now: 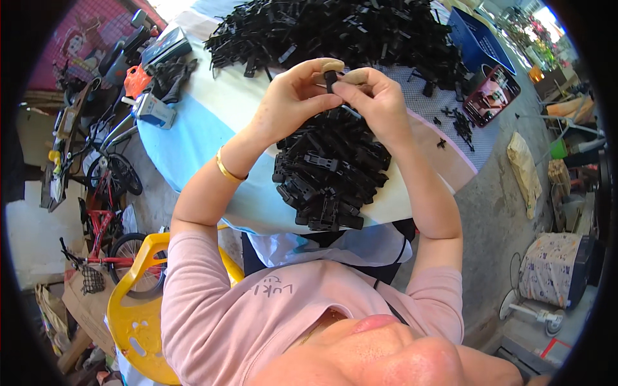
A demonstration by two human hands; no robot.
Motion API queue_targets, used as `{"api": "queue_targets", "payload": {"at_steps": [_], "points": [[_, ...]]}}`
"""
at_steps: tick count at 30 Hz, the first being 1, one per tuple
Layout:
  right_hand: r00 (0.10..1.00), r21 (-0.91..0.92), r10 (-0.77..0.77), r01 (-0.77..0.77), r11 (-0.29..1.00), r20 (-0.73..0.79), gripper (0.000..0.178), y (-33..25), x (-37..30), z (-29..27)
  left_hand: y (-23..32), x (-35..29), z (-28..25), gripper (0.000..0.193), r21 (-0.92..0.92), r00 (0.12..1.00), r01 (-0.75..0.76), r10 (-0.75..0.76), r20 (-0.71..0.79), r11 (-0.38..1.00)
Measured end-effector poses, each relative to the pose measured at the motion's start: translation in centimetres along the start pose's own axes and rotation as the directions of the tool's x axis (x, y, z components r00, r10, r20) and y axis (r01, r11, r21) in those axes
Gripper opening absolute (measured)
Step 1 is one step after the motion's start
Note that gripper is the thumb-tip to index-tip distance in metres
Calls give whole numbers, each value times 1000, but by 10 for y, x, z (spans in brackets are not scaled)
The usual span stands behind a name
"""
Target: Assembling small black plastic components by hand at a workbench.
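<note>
Between the fingertips of both hands is a small black plastic part, held above the table. My left hand, with a gold bangle on its wrist, pinches the part from the left. My right hand grips it from the right, thumb and fingers closed together. Beige coverings show on some fingertips. Just below the hands lies a heap of black plastic pieces near the table's front edge. A larger mound of loose black parts spreads across the far side. Fine detail of the held part is too small to tell.
A phone leans at the table's right, near scattered small black pieces. Behind it stands a blue crate. A white-and-blue box sits at the left edge. A yellow chair and a red bicycle are to the left.
</note>
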State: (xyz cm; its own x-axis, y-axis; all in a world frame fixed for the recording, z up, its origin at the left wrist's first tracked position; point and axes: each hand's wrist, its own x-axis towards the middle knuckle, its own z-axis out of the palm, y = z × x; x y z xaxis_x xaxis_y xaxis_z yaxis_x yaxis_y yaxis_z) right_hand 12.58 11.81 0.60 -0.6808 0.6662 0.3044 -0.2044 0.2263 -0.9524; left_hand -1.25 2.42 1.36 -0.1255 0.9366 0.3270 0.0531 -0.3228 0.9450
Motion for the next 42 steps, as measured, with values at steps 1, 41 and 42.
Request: {"api": "queue_targets", "payload": {"at_steps": [1,41,42], "points": [[1000,1,0,0,1000,10,14,0,1,-3,-2,1,0,44,-1,1000,-8,8,1,1000],[980,-156,-171,185,970,98,16,-11,-2,-13,13,-7,11,68,532,975,-188,223,-2,826],[980,-121,-178,188,975,92,15,-9,1,-18,16,-5,1,75,367,990,-141,127,62,920]]}}
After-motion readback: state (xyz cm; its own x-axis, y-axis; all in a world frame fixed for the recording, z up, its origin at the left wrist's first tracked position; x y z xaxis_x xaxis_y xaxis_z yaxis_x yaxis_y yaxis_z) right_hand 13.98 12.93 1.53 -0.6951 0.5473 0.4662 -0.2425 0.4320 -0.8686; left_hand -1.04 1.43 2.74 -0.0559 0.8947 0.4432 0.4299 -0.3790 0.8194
